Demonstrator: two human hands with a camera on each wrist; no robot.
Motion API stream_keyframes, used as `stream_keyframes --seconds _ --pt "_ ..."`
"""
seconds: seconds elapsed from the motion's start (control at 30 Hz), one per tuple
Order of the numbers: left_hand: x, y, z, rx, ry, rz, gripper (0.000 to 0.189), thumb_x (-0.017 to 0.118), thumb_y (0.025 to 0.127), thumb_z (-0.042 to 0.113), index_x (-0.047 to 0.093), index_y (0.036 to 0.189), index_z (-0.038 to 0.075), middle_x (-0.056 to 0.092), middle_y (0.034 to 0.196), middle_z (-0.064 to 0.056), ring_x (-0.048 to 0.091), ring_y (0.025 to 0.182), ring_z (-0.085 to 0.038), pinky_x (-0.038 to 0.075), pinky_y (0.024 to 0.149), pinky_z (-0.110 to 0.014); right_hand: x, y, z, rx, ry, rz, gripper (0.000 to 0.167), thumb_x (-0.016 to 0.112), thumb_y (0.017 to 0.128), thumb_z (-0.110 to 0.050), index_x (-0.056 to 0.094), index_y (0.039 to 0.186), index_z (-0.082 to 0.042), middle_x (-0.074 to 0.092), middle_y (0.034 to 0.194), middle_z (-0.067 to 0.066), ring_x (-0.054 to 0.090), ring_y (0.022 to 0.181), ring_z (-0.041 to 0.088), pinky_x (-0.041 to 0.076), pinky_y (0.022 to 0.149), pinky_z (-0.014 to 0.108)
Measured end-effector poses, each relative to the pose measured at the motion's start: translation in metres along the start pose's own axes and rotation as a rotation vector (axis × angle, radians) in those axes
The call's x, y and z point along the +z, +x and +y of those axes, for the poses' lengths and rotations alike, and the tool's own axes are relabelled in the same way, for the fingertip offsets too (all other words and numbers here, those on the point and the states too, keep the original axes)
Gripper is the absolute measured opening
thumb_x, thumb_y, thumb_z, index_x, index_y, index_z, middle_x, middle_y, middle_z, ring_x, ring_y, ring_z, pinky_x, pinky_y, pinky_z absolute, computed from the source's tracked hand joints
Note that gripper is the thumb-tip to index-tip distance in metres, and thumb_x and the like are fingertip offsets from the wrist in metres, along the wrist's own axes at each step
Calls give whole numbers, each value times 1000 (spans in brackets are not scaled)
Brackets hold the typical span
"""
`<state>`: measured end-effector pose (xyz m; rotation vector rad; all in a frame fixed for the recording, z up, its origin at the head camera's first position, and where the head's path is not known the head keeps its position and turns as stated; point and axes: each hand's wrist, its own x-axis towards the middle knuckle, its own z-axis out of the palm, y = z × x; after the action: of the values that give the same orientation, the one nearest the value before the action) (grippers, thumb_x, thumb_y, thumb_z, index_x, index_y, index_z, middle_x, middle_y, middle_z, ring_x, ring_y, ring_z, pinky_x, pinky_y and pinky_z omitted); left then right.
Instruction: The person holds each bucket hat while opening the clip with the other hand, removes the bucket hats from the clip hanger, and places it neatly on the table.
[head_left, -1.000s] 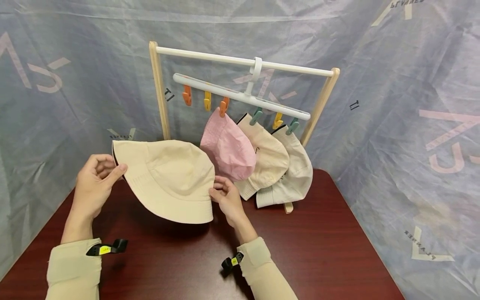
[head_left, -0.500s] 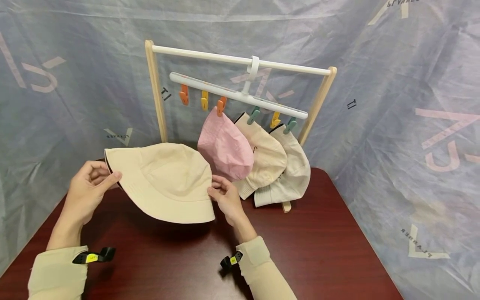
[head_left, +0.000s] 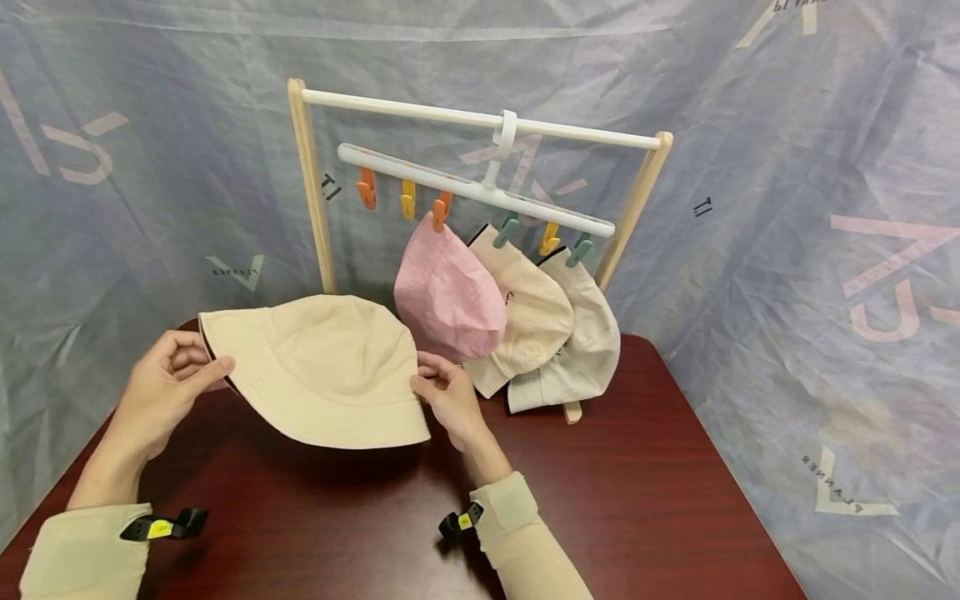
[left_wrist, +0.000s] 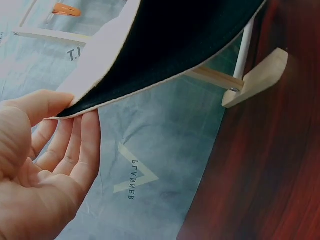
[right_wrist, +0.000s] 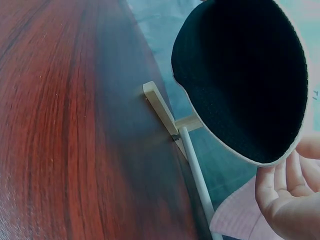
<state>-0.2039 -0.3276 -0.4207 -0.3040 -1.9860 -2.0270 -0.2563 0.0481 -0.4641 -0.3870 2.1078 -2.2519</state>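
A cream bucket hat (head_left: 337, 358) with a dark lining (right_wrist: 245, 75) is held up over the table between both hands. My left hand (head_left: 168, 392) pinches the left end of its brim between thumb and fingers; in the left wrist view the thumb lies on the cream side and the fingers (left_wrist: 87, 145) on the dark side. My right hand (head_left: 453, 404) pinches the hat's right edge near the brim. Just behind that hand hangs a pink bucket hat (head_left: 450, 292), held by an orange clip (head_left: 441, 212).
A wooden rack (head_left: 311, 183) carries a white clip hanger (head_left: 420, 177). A cream hat (head_left: 532, 304) and an off-white hat (head_left: 592, 342) hang on its right half. An orange clip (head_left: 367, 190) and a yellow clip (head_left: 408, 200) at left hold nothing. The dark red table (head_left: 637, 500) lies below.
The cream bucket hat has moved a little left and down, its left end dropping most. My left hand has gone left and down with it; the right hand has barely moved.
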Motion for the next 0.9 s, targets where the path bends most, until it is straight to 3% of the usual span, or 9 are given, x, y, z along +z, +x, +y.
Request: stream_keyframes --seconds 0.4,0.77,0.9 --pt "-15 -11 -3 -65 19 -48 36 70 95 -14 52 117 8 67 91 4 73 78 -5 62 69 -21 6 -3 3 13 -39 -24 40 70 98 2 68 138 -1 69 104 10 64 85 9 57 77 23" --pt "-32 -17 -6 -103 199 -118 28 71 98 -7 54 115 7 70 89 -3 76 79 -9 63 71 -26 14 -5 5 7 -84 -39 38 71 98 0 72 135 -8 67 100 3 61 83 10 53 73 20" --pt "-37 -19 -9 -117 231 -149 27 69 98 -9 53 113 7 71 89 1 76 80 -8 63 72 -25 16 -6 6 14 -90 -43 38 71 98 -1 72 135 -6 66 100 3 61 83 10 52 73 21"
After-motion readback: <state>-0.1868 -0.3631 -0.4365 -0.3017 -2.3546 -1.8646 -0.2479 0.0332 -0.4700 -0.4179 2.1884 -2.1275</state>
